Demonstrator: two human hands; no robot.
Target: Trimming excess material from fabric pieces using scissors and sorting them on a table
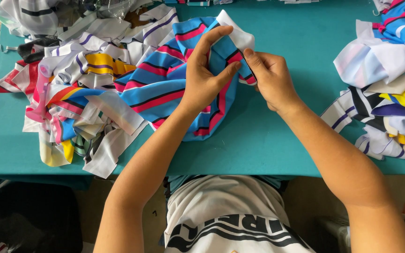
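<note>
Looking down, we see a teal table filling most of the frame, its smooth matte top running from the left edge to the right, with a strip of pale floor at the far left and a dark bag-like shape under the table's near edge at lower left. At the bottom centre our own white shirt with bold black lettering shows. Near the upper centre of the frame we hold a blue striped fabric piece, a soft, slightly glossy knit with pink, black and white bands that drapes in loose folds onto the table just left of centre. Our left hand is closed around a bunched fold of it, thumb and fingers pinching the upper edge where a white cuff-like end sticks up. Our right hand, touching the left, is narrowly closed with its fingertips pinching the same edge of the cloth. At the left of the frame lies a heap of mixed scraps, white, yellow, red and purple strips, crumpled and overlapping, partly under the blue piece. At the right edge sits a second pile, well apart from the hands, with white, yellow, black and blue pieces in limp folded shapes.
</note>
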